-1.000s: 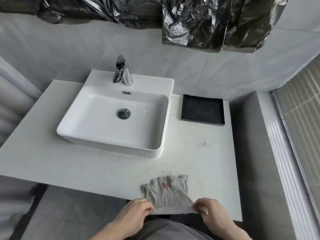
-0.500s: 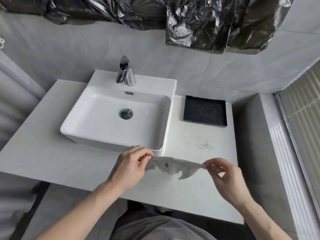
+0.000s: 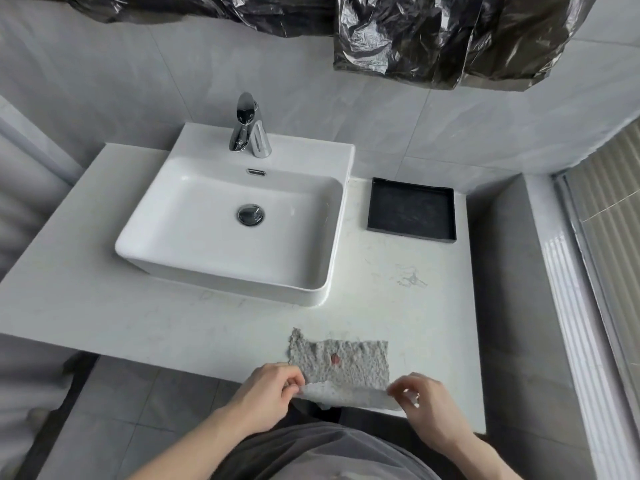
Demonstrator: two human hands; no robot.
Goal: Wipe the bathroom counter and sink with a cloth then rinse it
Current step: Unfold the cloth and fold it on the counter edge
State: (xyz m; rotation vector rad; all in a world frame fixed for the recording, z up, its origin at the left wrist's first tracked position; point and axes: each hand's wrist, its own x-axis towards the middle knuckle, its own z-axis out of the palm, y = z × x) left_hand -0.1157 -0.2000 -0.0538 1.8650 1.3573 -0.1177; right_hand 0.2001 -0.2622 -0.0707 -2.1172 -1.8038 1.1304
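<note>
Grey marbled wall tiles (image 3: 145, 81) in front of me, large format, thin joints. Crumpled black plastic sheeting (image 3: 433, 36) hangs along the top of the wall. Grey tiled floor (image 3: 138, 410) below. To my right, a grey ledge (image 3: 512, 289), then a glossy white sill (image 3: 571, 306) beside ribbed glass (image 3: 616, 202). Soft, even daylight.

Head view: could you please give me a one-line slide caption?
Both hands, left hand and right hand, pinch a grey cloth spread on the counter before the sink.
</note>
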